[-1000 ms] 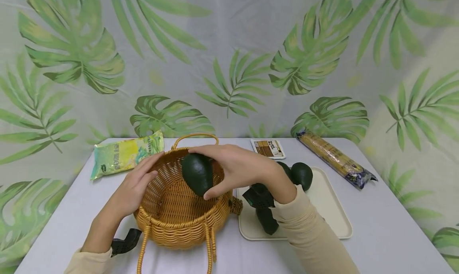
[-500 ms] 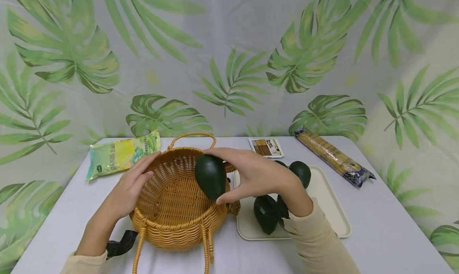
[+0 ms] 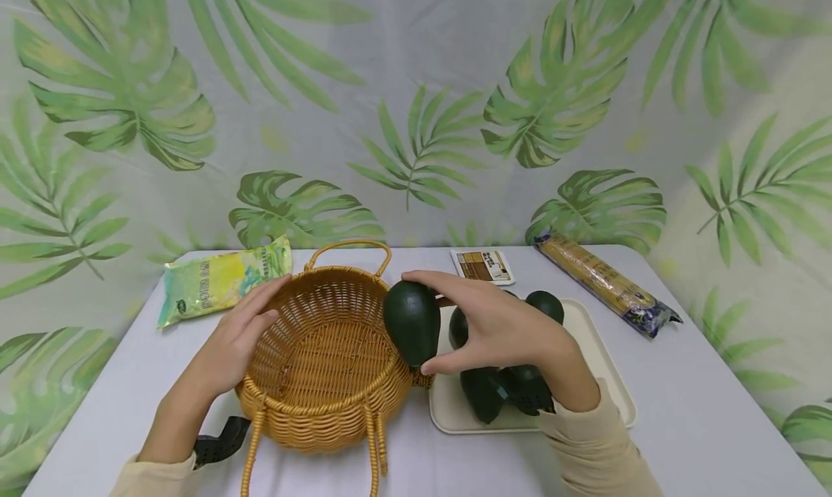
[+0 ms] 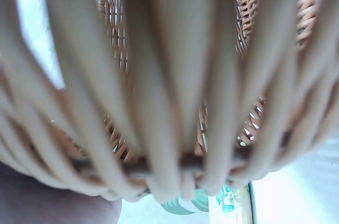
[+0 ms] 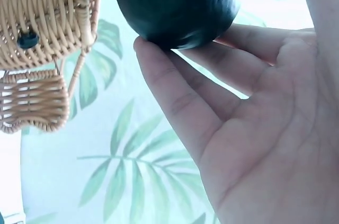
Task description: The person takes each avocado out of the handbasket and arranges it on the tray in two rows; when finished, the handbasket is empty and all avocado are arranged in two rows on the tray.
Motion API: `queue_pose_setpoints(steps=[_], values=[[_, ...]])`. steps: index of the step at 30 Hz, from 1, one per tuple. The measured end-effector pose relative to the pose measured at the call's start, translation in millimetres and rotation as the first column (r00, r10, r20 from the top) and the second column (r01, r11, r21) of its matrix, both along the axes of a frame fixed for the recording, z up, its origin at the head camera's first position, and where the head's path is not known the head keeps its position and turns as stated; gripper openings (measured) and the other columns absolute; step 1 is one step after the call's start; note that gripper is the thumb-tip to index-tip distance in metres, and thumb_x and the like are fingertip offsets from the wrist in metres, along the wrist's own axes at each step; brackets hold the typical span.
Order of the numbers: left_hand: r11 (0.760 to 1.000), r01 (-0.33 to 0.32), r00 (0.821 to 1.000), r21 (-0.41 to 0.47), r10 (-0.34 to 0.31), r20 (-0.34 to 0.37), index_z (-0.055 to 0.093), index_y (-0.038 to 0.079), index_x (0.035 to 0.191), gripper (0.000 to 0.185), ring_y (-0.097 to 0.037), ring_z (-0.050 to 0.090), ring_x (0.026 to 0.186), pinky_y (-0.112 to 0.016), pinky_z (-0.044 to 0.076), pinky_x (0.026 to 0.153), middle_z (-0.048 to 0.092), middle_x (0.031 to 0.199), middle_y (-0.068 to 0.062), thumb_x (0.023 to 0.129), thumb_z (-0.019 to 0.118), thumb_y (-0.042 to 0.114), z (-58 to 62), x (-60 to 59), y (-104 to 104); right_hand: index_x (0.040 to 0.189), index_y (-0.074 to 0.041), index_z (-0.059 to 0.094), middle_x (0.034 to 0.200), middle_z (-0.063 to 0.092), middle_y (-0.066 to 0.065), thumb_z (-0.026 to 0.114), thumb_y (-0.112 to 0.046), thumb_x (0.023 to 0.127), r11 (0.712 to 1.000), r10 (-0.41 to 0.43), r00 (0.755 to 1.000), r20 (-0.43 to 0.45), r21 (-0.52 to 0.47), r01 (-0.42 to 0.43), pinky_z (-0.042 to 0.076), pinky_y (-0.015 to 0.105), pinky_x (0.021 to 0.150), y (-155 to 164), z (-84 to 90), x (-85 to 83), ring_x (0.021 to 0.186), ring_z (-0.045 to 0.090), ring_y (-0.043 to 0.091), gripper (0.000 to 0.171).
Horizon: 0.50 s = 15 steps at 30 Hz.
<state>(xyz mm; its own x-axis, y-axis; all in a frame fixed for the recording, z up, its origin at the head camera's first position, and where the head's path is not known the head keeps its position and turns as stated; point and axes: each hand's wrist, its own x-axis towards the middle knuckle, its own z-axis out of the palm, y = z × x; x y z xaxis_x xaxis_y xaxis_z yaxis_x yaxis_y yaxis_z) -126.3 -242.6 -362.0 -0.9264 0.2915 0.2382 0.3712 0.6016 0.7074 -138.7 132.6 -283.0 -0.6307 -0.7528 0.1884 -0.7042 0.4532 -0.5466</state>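
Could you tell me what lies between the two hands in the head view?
The wicker basket lies there: the left hand rests on its left rim, and the right hand holds an avocado over its right rim.

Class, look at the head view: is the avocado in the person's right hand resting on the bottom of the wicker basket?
No: the right hand holds the avocado in the air above the wicker basket's right rim.

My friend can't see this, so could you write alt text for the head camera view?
A right hand holds a dark avocado at the rim of a wicker basket, which the left hand steadies; more avocados lie on a cream tray.
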Motion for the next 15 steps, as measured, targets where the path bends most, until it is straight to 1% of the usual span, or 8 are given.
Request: queue_pose_setpoints(steps=[4, 10, 15], values=[[1.0, 0.006, 1.0, 0.008, -0.006, -0.004, 0.033, 0.018, 0.163, 0.052, -0.048, 0.023, 0.153, -0.076, 0.022, 0.114, 0.031, 0.166, -0.017, 0.111, 0.035, 0.018, -0.7, -0.2, 1, 0.16, -0.023, 0.035, 0.151, 0.052, -0.007, 0.089, -0.047, 0.078, 1.0, -0.01, 1.0, -0.008, -0.001, 0.01, 0.053, 0.043, 0.103, 7, -1.5, 2.7, 0.127, 0.059, 0.012, 0.101], [1.0, 0.015, 1.0, 0.02, -0.015, -0.014, 0.034, 0.015, 0.162, 0.051, -0.047, 0.024, 0.153, -0.074, 0.022, 0.115, 0.033, 0.165, -0.018, 0.111, 0.036, 0.017, 0.7, -0.6, 1, 0.159, -0.022, 0.037, 0.147, 0.056, -0.005, 0.089, -0.046, 0.079, 0.999, 0.015, 0.999, -0.035, -0.046, -0.016, 0.056, 0.042, 0.1, 18, -4.5, 7.7, 0.125, 0.06, 0.012, 0.099], [1.0, 0.01, 1.0, 0.018, -0.01, -0.014, 0.035, 0.015, 0.162, 0.052, -0.047, 0.024, 0.153, -0.074, 0.022, 0.115, 0.033, 0.165, -0.017, 0.111, 0.037, 0.016, 1.2, 0.0, 1, 0.159, -0.028, 0.036, 0.145, 0.056, -0.008, 0.09, -0.045, 0.077, 0.999, -0.01, 1.0, -0.019, -0.054, 0.009, 0.056, 0.042, 0.097, 28, -8.9, 11.3, 0.122, 0.062, 0.009, 0.1]])
